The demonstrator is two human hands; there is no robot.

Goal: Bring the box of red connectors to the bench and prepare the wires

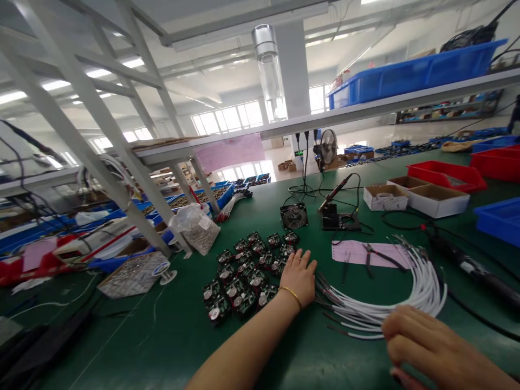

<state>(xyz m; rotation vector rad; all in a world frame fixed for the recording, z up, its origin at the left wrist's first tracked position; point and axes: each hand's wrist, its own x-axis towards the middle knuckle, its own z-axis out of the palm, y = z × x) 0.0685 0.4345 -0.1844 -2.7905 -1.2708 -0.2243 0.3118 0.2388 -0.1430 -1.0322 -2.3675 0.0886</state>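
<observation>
Basically, left hand (298,279) open and empty beside the circuit boards (238,287), right hand (426,346) curled against the white wire bundle (424,295), grip unclear, everything within easy reach.

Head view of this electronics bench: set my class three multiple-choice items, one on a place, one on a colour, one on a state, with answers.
1. Where does the left hand lie?
A) Inside a red tray
B) Between the circuit boards and the white wire bundle
C) On top of the fan

2. What colour is the bangle on that wrist?
A) Gold
B) Blue
C) Red

3. How is the soldering iron placed?
A) On the pink paper
B) In a blue tray
C) Standing in its holder

Answers:
1 B, the hand lies beside both.
2 A, the band shows yellow-gold.
3 C, the iron rises at a slant from the holder.
</observation>
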